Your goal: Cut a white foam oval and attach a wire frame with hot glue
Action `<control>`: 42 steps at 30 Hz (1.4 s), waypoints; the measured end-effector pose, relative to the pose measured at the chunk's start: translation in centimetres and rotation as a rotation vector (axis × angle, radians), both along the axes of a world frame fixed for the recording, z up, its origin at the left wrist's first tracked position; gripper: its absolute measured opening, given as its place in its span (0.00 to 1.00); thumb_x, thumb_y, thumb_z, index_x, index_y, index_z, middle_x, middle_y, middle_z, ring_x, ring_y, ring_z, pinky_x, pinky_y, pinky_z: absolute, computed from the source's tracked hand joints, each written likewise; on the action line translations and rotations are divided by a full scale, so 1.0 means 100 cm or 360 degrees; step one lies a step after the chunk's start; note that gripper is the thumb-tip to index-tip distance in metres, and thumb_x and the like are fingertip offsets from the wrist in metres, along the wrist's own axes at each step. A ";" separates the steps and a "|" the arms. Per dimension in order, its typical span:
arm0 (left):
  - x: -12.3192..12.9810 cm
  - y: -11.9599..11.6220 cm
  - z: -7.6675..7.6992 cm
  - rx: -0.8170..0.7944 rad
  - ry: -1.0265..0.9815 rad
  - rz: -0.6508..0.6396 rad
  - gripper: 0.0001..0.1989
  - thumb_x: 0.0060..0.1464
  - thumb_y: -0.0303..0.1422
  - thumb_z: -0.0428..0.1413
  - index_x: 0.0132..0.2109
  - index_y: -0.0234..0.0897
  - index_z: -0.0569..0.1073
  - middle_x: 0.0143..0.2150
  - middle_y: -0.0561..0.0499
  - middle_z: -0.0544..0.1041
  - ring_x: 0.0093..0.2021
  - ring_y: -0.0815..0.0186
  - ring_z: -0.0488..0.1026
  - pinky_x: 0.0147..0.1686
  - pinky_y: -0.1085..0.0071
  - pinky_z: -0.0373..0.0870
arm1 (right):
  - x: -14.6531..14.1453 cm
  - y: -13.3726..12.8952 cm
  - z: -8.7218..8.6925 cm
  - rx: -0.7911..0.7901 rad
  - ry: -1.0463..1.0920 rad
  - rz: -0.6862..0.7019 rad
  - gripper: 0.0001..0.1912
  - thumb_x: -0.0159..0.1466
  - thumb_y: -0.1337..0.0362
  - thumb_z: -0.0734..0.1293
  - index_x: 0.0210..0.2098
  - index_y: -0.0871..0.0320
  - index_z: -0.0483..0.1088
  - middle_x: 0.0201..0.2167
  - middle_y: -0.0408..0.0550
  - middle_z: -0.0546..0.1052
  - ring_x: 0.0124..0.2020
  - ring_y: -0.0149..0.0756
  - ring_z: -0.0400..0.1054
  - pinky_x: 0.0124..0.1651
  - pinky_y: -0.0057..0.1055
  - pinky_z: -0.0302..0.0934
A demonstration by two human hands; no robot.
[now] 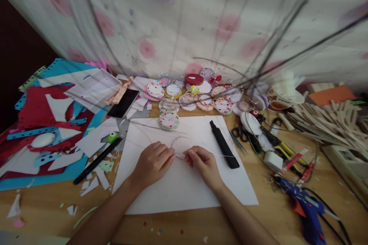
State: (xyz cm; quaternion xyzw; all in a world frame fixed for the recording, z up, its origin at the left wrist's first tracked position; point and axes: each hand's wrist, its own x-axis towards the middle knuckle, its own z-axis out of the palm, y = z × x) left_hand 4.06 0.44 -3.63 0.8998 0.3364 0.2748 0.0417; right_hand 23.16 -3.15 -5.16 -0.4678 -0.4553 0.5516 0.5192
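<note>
My left hand (153, 162) is closed, its fingertips pinched at the left edge of a small pale disc with a pinkish rim (181, 144). On the disc's right side, my right hand (202, 164) pinches a thin white strand (221, 155), whose free end sticks out to the right. The strand seems to run between both hands across the near part of the disc. Both hands are over a large white paper sheet (172, 195). A finished-looking round piece with red dots (168, 120) lies at the sheet's far edge. A black flat tool (224, 145) rests on its right side.
Decorated discs (205, 99) crowd the back by the wall. Paper scraps (60, 111), a phone (124, 104) and a black pen (97, 160) are at left. Scissors (240, 134), pliers (280, 147), a blue glue gun (304, 206) and wooden sticks (330, 118) are at right.
</note>
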 end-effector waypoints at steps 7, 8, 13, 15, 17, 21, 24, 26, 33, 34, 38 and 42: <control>0.001 -0.001 0.003 0.0025 0.0033 0.0004 0.07 0.58 0.27 0.50 0.40 0.34 0.72 0.31 0.49 0.74 0.32 0.64 0.69 0.34 0.67 0.66 | 0.001 -0.003 0.000 0.0000 0.0027 0.0063 0.09 0.61 0.58 0.66 0.31 0.57 0.74 0.23 0.43 0.72 0.23 0.27 0.62 0.26 0.25 0.57; 0.002 -0.001 0.004 0.0036 0.0029 -0.0001 0.07 0.58 0.26 0.50 0.41 0.34 0.72 0.31 0.49 0.74 0.32 0.65 0.69 0.33 0.67 0.66 | 0.002 -0.004 0.001 0.0000 0.0038 0.0090 0.07 0.60 0.59 0.68 0.32 0.56 0.74 0.24 0.43 0.73 0.23 0.27 0.62 0.26 0.24 0.58; 0.002 -0.003 0.005 0.0160 0.0011 -0.0034 0.08 0.58 0.24 0.50 0.42 0.32 0.72 0.28 0.50 0.74 0.29 0.65 0.68 0.30 0.68 0.65 | 0.001 -0.006 0.004 0.0030 0.0053 0.0097 0.06 0.59 0.61 0.69 0.36 0.55 0.73 0.27 0.43 0.73 0.25 0.27 0.65 0.27 0.25 0.60; 0.001 -0.004 0.005 0.0185 0.0015 -0.0059 0.07 0.57 0.24 0.50 0.41 0.32 0.72 0.26 0.51 0.73 0.28 0.66 0.68 0.28 0.69 0.64 | 0.001 -0.006 0.004 0.0072 0.0035 0.0092 0.05 0.60 0.62 0.68 0.36 0.54 0.74 0.28 0.43 0.73 0.26 0.27 0.65 0.28 0.25 0.60; 0.001 -0.005 0.005 0.0195 0.0019 -0.0083 0.08 0.58 0.24 0.49 0.40 0.33 0.72 0.25 0.51 0.72 0.27 0.66 0.68 0.27 0.70 0.64 | 0.001 -0.006 0.002 0.0120 0.0031 0.0110 0.04 0.61 0.64 0.67 0.36 0.53 0.74 0.28 0.43 0.73 0.27 0.28 0.65 0.28 0.25 0.60; 0.001 -0.006 0.006 0.0214 0.0025 -0.0108 0.08 0.58 0.23 0.49 0.40 0.33 0.72 0.25 0.51 0.72 0.26 0.67 0.68 0.26 0.70 0.63 | 0.003 -0.006 0.001 0.0217 0.0056 0.0142 0.05 0.61 0.66 0.66 0.36 0.53 0.74 0.29 0.43 0.73 0.27 0.27 0.65 0.28 0.25 0.60; 0.002 -0.007 0.007 0.0250 0.0015 -0.0119 0.07 0.57 0.23 0.50 0.40 0.33 0.72 0.24 0.52 0.72 0.25 0.67 0.67 0.25 0.70 0.63 | 0.003 -0.006 0.002 0.0267 0.0092 0.0156 0.05 0.61 0.68 0.66 0.35 0.53 0.74 0.29 0.43 0.72 0.28 0.28 0.65 0.29 0.25 0.60; 0.002 -0.007 0.006 0.0297 -0.0008 -0.0141 0.07 0.56 0.23 0.50 0.40 0.33 0.72 0.24 0.52 0.72 0.25 0.66 0.67 0.25 0.70 0.63 | 0.003 -0.006 0.003 0.0258 0.0130 0.0183 0.05 0.62 0.68 0.65 0.35 0.54 0.73 0.29 0.43 0.71 0.28 0.28 0.65 0.29 0.26 0.59; 0.004 -0.011 0.004 0.0327 -0.0042 -0.0210 0.08 0.54 0.23 0.53 0.42 0.31 0.71 0.26 0.51 0.74 0.26 0.66 0.69 0.26 0.69 0.65 | 0.003 -0.005 0.003 0.0076 0.0303 0.0275 0.04 0.62 0.66 0.64 0.33 0.56 0.72 0.28 0.44 0.73 0.27 0.28 0.65 0.30 0.27 0.60; 0.004 -0.011 0.004 0.0319 -0.0043 -0.0215 0.08 0.54 0.23 0.53 0.43 0.31 0.71 0.26 0.51 0.74 0.26 0.66 0.70 0.26 0.69 0.65 | 0.002 -0.005 0.002 0.0037 0.0323 0.0292 0.04 0.62 0.65 0.64 0.32 0.57 0.71 0.28 0.44 0.73 0.27 0.28 0.65 0.30 0.27 0.60; 0.005 -0.011 0.005 0.0233 -0.0097 -0.0221 0.09 0.55 0.23 0.52 0.44 0.33 0.70 0.28 0.51 0.75 0.28 0.67 0.71 0.28 0.70 0.66 | 0.001 -0.006 0.003 -0.0049 0.0407 0.0358 0.05 0.62 0.62 0.64 0.33 0.57 0.69 0.27 0.44 0.74 0.28 0.30 0.66 0.30 0.28 0.60; 0.005 -0.011 0.003 0.0127 -0.0216 -0.0266 0.12 0.55 0.21 0.50 0.45 0.35 0.68 0.33 0.50 0.77 0.31 0.68 0.72 0.31 0.71 0.66 | 0.000 -0.007 0.003 -0.0055 0.0452 0.0347 0.06 0.63 0.60 0.64 0.34 0.56 0.68 0.28 0.45 0.74 0.28 0.30 0.66 0.31 0.29 0.60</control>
